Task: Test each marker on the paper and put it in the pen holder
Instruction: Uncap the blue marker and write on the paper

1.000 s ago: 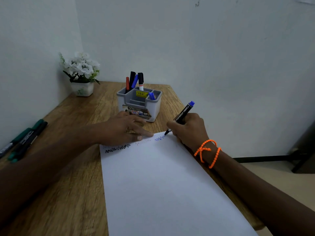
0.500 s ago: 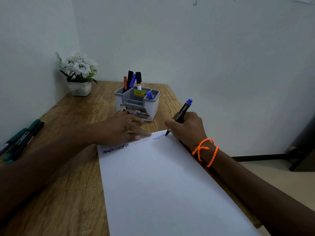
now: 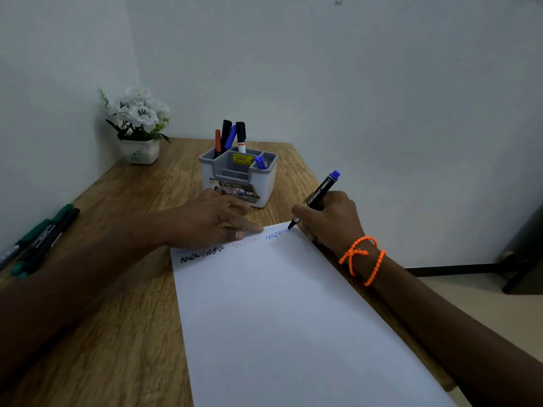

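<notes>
From the head camera, a white ceramic pot of white artificial flowers (image 3: 138, 124) stood in the far left corner of the wood-grain worktop (image 3: 117, 333), against pale walls. Several dark green and black markers (image 3: 41, 236) lay side by side at the worktop's left edge, well apart from the rest. A grey plastic pen holder with several compartments (image 3: 238, 177) stood behind the hands, carrying a yellow price sticker and a printed label on its front; red, black and blue markers stood upright in its rear compartment, and a short blue piece lay in a right one.

A large smooth white sheet of paper (image 3: 279, 318) ran toward the camera. Along its far edge sat a black scribble, a faint reddish one and a blue zigzag (image 3: 276, 235).

The left hand (image 3: 211, 221) lay flat with fingers spread, pressing the paper's far edge. The right hand (image 3: 329, 218), an orange beaded cord (image 3: 361, 257) round its wrist, pinched a black-barrelled permanent marker with a blue end (image 3: 321, 192), tilted, its tip touching the paper at the zigzag's right end.
</notes>
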